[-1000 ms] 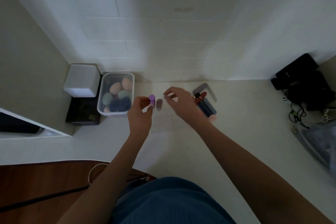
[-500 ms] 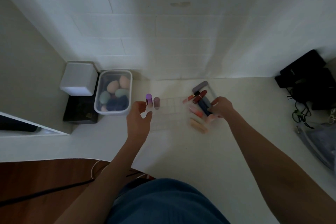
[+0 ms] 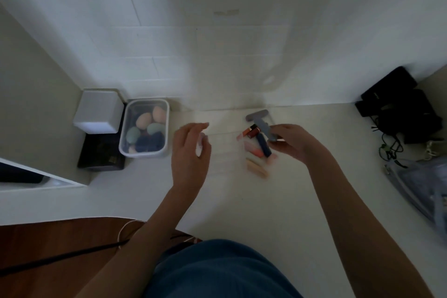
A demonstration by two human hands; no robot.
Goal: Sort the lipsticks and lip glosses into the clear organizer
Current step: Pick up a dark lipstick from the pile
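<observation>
Nearest on the white desk (image 3: 278, 201) lies a peach lip gloss (image 3: 257, 168), apart from the pile. Beyond it, the right hand (image 3: 291, 143) pinches a grey lipstick tube (image 3: 266, 129) above the loose lipsticks (image 3: 258, 144). The left hand (image 3: 189, 150) hovers with fingers loosely spread over the faint clear organizer (image 3: 222, 145). Farther left sits a tub of makeup sponges (image 3: 145, 128).
</observation>
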